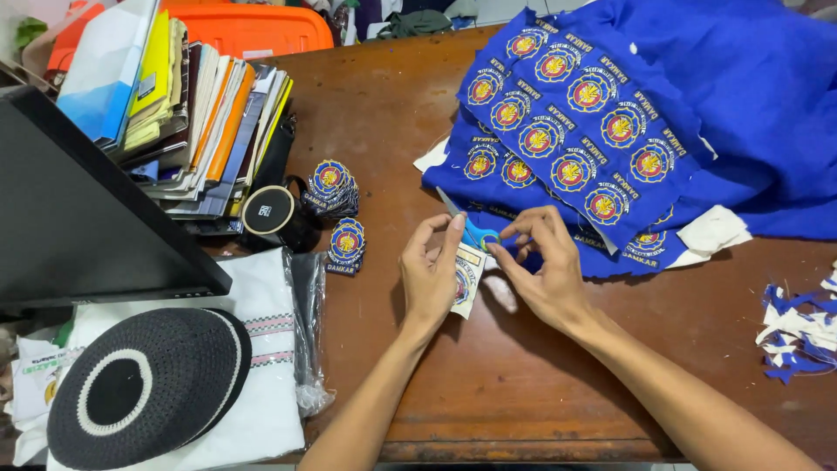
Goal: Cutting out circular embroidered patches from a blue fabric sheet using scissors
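Head view, brown wooden table (pixel 523 384), blue cloth (pixel 741 78), book stack (pixel 192 113)

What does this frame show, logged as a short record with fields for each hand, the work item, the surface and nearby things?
left hand: pinches a white-backed embroidered round patch
right hand: grips small blue-handled scissors, blade above the patch
surface: brown wooden table
behind hands: blue cloth sheet of uncut round patches
left of hands: two stacks of cut patches, black mug, pile of books
near left: black knitted cap with white ring
right edge: blue and white cloth scraps
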